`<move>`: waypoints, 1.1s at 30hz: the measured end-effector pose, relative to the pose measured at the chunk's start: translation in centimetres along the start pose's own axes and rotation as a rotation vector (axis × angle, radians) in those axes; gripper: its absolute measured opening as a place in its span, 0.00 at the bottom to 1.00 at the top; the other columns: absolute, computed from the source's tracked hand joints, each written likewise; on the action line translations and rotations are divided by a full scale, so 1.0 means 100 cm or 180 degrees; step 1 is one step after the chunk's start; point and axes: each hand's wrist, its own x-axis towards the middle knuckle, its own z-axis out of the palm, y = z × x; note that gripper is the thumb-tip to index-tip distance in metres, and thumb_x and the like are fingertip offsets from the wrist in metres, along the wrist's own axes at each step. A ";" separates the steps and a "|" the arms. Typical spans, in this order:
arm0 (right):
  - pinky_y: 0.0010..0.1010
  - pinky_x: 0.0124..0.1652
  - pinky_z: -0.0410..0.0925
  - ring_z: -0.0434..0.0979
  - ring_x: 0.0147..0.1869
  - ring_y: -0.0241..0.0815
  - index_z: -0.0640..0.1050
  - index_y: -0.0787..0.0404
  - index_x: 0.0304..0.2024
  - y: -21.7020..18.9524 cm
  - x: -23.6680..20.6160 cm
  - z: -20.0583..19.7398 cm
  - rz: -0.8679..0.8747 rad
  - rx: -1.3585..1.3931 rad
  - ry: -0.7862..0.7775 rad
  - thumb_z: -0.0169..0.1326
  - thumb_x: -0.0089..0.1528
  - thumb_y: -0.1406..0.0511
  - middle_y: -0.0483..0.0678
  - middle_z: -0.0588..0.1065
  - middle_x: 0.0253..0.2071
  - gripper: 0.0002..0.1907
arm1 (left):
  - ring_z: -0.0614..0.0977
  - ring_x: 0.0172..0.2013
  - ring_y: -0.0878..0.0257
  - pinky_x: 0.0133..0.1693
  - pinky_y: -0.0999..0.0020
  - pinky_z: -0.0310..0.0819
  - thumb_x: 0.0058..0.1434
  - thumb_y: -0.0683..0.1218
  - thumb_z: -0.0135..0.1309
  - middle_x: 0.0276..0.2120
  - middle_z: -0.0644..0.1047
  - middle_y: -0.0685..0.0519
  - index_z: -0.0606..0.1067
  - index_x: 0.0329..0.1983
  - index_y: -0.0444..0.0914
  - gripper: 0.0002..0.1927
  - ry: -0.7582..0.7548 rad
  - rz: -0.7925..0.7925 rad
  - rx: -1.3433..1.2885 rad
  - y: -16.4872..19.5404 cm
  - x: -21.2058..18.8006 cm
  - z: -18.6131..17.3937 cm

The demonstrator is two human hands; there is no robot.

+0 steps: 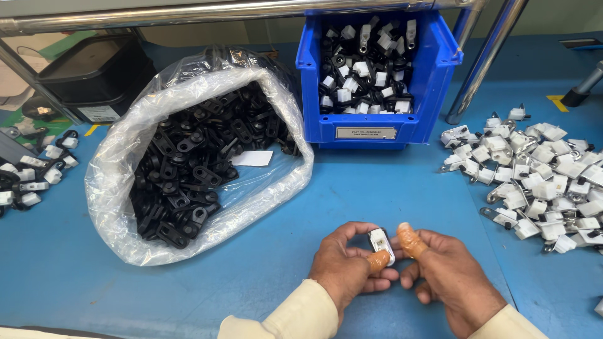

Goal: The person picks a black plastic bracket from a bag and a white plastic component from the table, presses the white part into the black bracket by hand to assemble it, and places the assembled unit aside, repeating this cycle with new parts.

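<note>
Head view: smooth blue bench (389, 188) under steel rails (188, 12). Both hands, left hand (345, 263) and right hand (449, 276), pinch one small white-and-black clip (380, 243) at the near edge. Crinkled clear bag (125, 144) of black links, hard blue bin (377, 129), loose white clips (540, 176) right.

Factory assembly bench: blue worktop (389, 188); bag (188, 157) of black parts at left; blue bin (377, 125) at back edge; white parts heap (540, 176) at right edge.
</note>
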 end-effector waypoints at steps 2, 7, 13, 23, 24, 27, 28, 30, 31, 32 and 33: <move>0.25 0.19 0.51 0.66 0.23 0.34 0.78 0.64 0.40 0.002 0.004 0.001 0.0154 0.0150 -0.0089 0.56 0.66 0.50 0.48 0.72 0.25 0.22 | 0.86 0.32 0.63 0.33 0.73 0.86 0.61 0.37 0.58 0.38 0.82 0.47 0.73 0.61 0.39 0.24 -0.0144 0.0132 0.0087 -0.002 0.004 -0.003; 0.24 0.17 0.47 0.56 0.18 0.31 0.77 0.62 0.35 0.001 0.022 -0.010 0.0354 0.0222 -0.0479 0.59 0.62 0.54 0.44 0.69 0.19 0.17 | 0.86 0.32 0.62 0.31 0.72 0.85 0.59 0.37 0.61 0.37 0.82 0.45 0.73 0.62 0.38 0.27 -0.0453 0.0172 0.0198 -0.003 0.011 -0.009; 0.29 0.17 0.44 0.53 0.16 0.33 0.76 0.65 0.35 0.021 0.030 0.007 -0.0007 0.0174 0.0133 0.56 0.65 0.60 0.45 0.63 0.16 0.13 | 0.86 0.27 0.61 0.25 0.71 0.82 0.57 0.37 0.63 0.33 0.83 0.46 0.75 0.60 0.38 0.26 -0.0127 0.0064 0.0385 -0.003 0.006 -0.007; 0.22 0.26 0.65 0.74 0.29 0.30 0.78 0.57 0.43 0.053 0.001 0.027 -0.4077 -0.1786 0.1313 0.49 0.69 0.61 0.46 0.77 0.28 0.09 | 0.86 0.27 0.64 0.27 0.74 0.83 0.57 0.39 0.63 0.32 0.84 0.50 0.77 0.57 0.40 0.23 0.0084 0.0163 0.0645 0.000 0.002 -0.011; 0.22 0.26 0.66 0.74 0.30 0.30 0.78 0.57 0.45 0.055 0.001 0.021 -0.4208 -0.1890 0.1254 0.50 0.69 0.60 0.47 0.77 0.30 0.09 | 0.86 0.28 0.64 0.27 0.74 0.83 0.57 0.39 0.63 0.33 0.84 0.49 0.77 0.58 0.40 0.23 0.0072 0.0179 0.0674 -0.002 0.001 -0.012; 0.24 0.25 0.64 0.72 0.27 0.34 0.79 0.56 0.50 0.061 0.007 0.005 -0.3180 -0.1644 0.0889 0.52 0.71 0.59 0.51 0.77 0.30 0.11 | 0.87 0.29 0.63 0.28 0.72 0.84 0.59 0.38 0.60 0.34 0.83 0.48 0.75 0.59 0.40 0.23 0.0050 0.0222 0.0505 -0.004 0.001 -0.014; 0.27 0.22 0.62 0.69 0.22 0.37 0.81 0.55 0.51 0.062 0.010 0.001 -0.1893 -0.1181 0.0645 0.53 0.70 0.59 0.54 0.76 0.27 0.12 | 0.87 0.29 0.62 0.29 0.72 0.85 0.60 0.37 0.59 0.35 0.83 0.47 0.75 0.60 0.39 0.23 0.0039 0.0233 0.0409 -0.005 0.001 -0.014; 0.30 0.18 0.59 0.67 0.18 0.40 0.82 0.57 0.53 0.061 0.016 -0.003 -0.0576 -0.0414 0.0273 0.54 0.70 0.58 0.58 0.75 0.23 0.15 | 0.87 0.31 0.61 0.30 0.71 0.86 0.61 0.37 0.58 0.37 0.82 0.46 0.74 0.60 0.38 0.23 -0.0058 0.0143 0.0270 -0.005 0.001 -0.015; 0.29 0.17 0.59 0.68 0.18 0.40 0.81 0.60 0.53 0.060 0.018 -0.003 -0.0535 -0.0122 0.0159 0.54 0.70 0.57 0.58 0.75 0.23 0.17 | 0.87 0.32 0.60 0.31 0.71 0.86 0.62 0.37 0.58 0.37 0.82 0.46 0.73 0.61 0.38 0.23 -0.0104 0.0097 0.0201 -0.006 0.001 -0.016; 0.29 0.16 0.59 0.68 0.18 0.40 0.79 0.63 0.53 0.059 0.018 -0.002 -0.0493 0.0173 0.0051 0.54 0.70 0.55 0.59 0.75 0.23 0.19 | 0.87 0.32 0.60 0.32 0.71 0.86 0.62 0.37 0.58 0.38 0.82 0.46 0.73 0.61 0.38 0.23 -0.0139 0.0082 0.0224 -0.006 0.000 -0.016; 0.28 0.16 0.57 0.67 0.18 0.39 0.80 0.64 0.52 0.058 0.017 0.000 -0.0308 0.0258 0.0119 0.55 0.68 0.57 0.56 0.75 0.23 0.18 | 0.87 0.33 0.60 0.32 0.71 0.86 0.62 0.37 0.58 0.38 0.82 0.46 0.73 0.62 0.38 0.23 -0.0175 0.0068 0.0245 -0.007 0.000 -0.015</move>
